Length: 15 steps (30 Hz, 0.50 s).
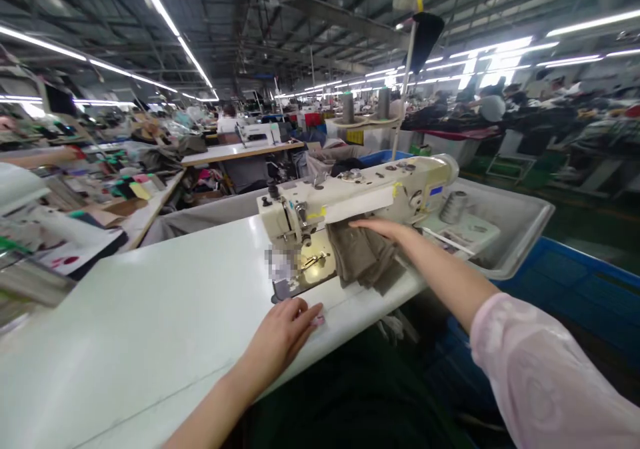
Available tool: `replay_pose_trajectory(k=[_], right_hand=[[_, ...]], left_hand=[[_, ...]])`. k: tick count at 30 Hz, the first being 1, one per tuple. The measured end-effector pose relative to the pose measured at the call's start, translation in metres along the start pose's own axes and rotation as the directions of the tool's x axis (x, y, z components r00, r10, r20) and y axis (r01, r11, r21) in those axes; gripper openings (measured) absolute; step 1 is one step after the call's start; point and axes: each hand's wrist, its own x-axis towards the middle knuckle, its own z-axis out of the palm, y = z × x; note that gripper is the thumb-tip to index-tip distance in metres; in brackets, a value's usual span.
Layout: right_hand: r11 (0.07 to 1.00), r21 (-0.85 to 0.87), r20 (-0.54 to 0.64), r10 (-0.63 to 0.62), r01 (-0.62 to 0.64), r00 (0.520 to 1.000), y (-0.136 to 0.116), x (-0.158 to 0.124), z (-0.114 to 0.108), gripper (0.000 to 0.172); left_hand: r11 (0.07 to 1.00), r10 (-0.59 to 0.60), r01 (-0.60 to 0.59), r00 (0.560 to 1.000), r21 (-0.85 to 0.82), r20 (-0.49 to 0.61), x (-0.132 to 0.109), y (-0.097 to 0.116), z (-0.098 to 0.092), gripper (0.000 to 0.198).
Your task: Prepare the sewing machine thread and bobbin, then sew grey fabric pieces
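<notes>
My left hand (289,329) rests on the white table at the front of the sewing machine, its fingers drawn together at a small pinkish thing (319,318). Most of that thing is covered, so its kind cannot be made out. My right hand (383,228) reaches under the machine's arm, fingers stretched out along the top of several brown-grey fabric pieces (365,252). Those pieces lie bunched to the right of the needle area, and my right thumb is hidden. The cream sewing machine (350,192) stands behind both hands, above a shiny metal plate (316,269).
The white tabletop (165,316) stretches left. Right of the machine are a grey thread cone (454,208), a translucent plastic bin (525,219) and a blue crate (585,289). A thread stand pole (404,89) rises behind. Other sewing tables (240,150) fill the hall.
</notes>
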Motion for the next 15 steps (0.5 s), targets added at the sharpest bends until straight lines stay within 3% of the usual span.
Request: replay_pose_trajectory(k=[3, 6, 10, 11, 15], right_hand=[[0.976, -0.206, 0.014, -0.068, 0.069, 0.998, -0.006, 0.026, 0.005, 0.045], [0.917, -0.364, -0.038, -0.192, 0.165, 0.981, -0.017, 0.014, 0.004, 0.046], [0.775, -0.584, -0.146, -0.39, 0.239, 0.909, -0.03, -0.066, 0.013, 0.035], [0.779, -0.56, -0.12, -0.412, 0.281, 0.903, -0.031, -0.091, 0.019, 0.035], [0.869, -0.332, 0.176, -0.323, 0.365, 0.93, -0.018, -0.167, 0.048, 0.04]], left_hand=[[0.998, 0.064, -0.064, 0.998, -0.005, 0.012, 0.005, 0.003, 0.0, 0.033], [0.992, 0.121, -0.121, 0.992, -0.042, 0.019, 0.009, 0.005, 0.003, 0.034], [0.976, 0.139, -0.15, 0.987, -0.155, -0.081, 0.019, 0.011, 0.008, 0.039], [0.972, 0.13, -0.151, 0.984, -0.182, -0.122, 0.024, 0.014, 0.008, 0.034], [0.96, 0.128, -0.177, 0.967, -0.219, -0.221, 0.049, 0.031, 0.009, 0.013]])
